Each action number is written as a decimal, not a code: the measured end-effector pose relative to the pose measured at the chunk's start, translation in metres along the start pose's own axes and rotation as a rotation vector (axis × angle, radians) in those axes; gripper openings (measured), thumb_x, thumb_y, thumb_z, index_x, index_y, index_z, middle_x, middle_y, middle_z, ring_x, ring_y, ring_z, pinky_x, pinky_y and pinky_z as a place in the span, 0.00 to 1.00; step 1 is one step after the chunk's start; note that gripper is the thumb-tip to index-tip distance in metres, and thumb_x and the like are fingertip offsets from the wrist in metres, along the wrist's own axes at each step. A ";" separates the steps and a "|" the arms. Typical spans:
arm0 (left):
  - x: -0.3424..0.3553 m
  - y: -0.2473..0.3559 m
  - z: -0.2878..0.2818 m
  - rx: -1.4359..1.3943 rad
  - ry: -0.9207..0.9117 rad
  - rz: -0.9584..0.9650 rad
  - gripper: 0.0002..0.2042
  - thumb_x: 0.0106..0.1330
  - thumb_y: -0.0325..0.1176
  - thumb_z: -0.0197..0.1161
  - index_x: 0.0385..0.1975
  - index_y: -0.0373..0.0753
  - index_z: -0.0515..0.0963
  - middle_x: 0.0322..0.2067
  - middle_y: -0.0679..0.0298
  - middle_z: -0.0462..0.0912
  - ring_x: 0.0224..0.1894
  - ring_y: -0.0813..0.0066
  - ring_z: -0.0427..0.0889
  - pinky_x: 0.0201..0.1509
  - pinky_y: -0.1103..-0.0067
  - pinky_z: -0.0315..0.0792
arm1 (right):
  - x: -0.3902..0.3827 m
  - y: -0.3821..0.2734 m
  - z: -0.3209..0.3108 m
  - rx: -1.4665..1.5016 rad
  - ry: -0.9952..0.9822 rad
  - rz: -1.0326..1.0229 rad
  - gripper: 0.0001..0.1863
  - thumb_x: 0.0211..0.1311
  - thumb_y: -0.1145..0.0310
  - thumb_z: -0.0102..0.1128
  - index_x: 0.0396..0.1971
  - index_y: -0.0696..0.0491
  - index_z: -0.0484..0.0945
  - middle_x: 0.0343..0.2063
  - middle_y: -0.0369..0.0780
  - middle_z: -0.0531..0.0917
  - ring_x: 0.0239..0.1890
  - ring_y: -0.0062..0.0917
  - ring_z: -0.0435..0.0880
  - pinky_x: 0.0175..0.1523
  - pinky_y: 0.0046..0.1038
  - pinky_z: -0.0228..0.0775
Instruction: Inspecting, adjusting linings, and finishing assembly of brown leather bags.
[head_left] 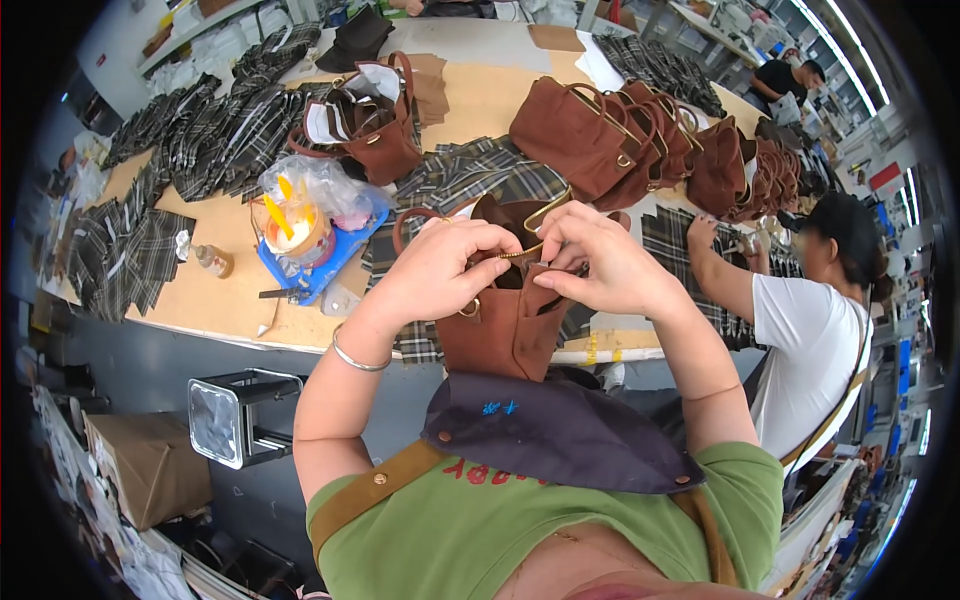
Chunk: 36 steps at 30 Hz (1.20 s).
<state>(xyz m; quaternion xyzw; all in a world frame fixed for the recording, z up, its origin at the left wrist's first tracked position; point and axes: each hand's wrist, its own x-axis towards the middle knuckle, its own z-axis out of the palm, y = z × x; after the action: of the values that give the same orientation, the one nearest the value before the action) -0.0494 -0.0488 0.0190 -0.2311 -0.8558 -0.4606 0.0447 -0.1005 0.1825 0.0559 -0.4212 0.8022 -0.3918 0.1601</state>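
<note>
A brown handbag [495, 335] stands at the table's near edge, right in front of my body, with its top open. A gold-toothed zipper [522, 253] runs along its mouth between my two hands. My left hand [450, 262] is closed, thumb and forefinger pinching the zipper at the left of the opening. On the other side, my right hand [605, 262] is closed too, its thumb and fingers gripping the bag's upper edge near the zipper. What lies right under the fingertips is partly hidden. Plaid fabric [480, 170] spreads under and behind the bag.
Left of the bag, a blue tray [345, 248] holds a tub [300, 240] with yellow-handled tools. A small bottle [214, 261] stands beside it. Brown handbags [570, 135] crowd the back right, another [385, 150] behind. A co-worker in white [805, 325] is close on the right. A stool [217, 420] stands lower left.
</note>
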 end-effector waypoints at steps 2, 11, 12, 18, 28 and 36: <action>0.004 0.006 -0.006 0.107 -0.027 0.078 0.07 0.60 0.30 0.65 0.34 0.35 0.80 0.26 0.64 0.81 0.32 0.71 0.77 0.39 0.75 0.69 | -0.001 0.001 0.000 0.005 -0.012 -0.002 0.08 0.55 0.76 0.65 0.30 0.59 0.73 0.43 0.40 0.71 0.34 0.22 0.83 0.39 0.23 0.78; 0.006 0.017 -0.004 0.149 0.027 0.141 0.05 0.61 0.29 0.63 0.34 0.37 0.81 0.26 0.56 0.81 0.29 0.59 0.79 0.35 0.73 0.70 | -0.001 0.003 0.001 0.054 -0.022 -0.043 0.05 0.58 0.75 0.62 0.30 0.58 0.75 0.44 0.40 0.71 0.34 0.21 0.81 0.40 0.22 0.77; 0.005 0.024 -0.003 0.262 0.033 0.065 0.05 0.61 0.29 0.62 0.34 0.37 0.81 0.27 0.56 0.81 0.29 0.58 0.80 0.36 0.73 0.70 | -0.001 0.003 0.001 0.055 -0.018 -0.042 0.05 0.58 0.75 0.62 0.30 0.58 0.75 0.44 0.40 0.71 0.34 0.21 0.81 0.40 0.22 0.77; 0.002 0.008 -0.003 0.051 -0.045 -0.096 0.05 0.64 0.30 0.60 0.35 0.35 0.79 0.29 0.58 0.78 0.32 0.64 0.78 0.38 0.73 0.69 | -0.003 0.005 0.000 0.063 -0.027 -0.052 0.06 0.59 0.73 0.62 0.30 0.58 0.75 0.43 0.40 0.71 0.35 0.22 0.80 0.42 0.23 0.76; 0.007 0.009 -0.004 0.059 -0.075 0.113 0.06 0.63 0.30 0.62 0.34 0.35 0.79 0.28 0.61 0.72 0.33 0.65 0.73 0.37 0.73 0.66 | -0.001 0.005 0.004 0.072 -0.020 -0.079 0.05 0.60 0.74 0.62 0.29 0.58 0.75 0.40 0.40 0.71 0.35 0.23 0.79 0.41 0.23 0.75; 0.007 0.012 -0.004 0.112 -0.074 0.127 0.07 0.62 0.31 0.63 0.35 0.35 0.80 0.29 0.61 0.73 0.33 0.62 0.73 0.37 0.71 0.66 | -0.001 0.003 0.004 0.043 -0.017 -0.049 0.05 0.58 0.73 0.64 0.29 0.57 0.76 0.38 0.39 0.72 0.35 0.21 0.77 0.40 0.22 0.74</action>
<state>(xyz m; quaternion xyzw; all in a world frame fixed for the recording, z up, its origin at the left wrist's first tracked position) -0.0504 -0.0439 0.0329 -0.2990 -0.8650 -0.3992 0.0548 -0.0995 0.1823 0.0513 -0.4404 0.7815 -0.4093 0.1665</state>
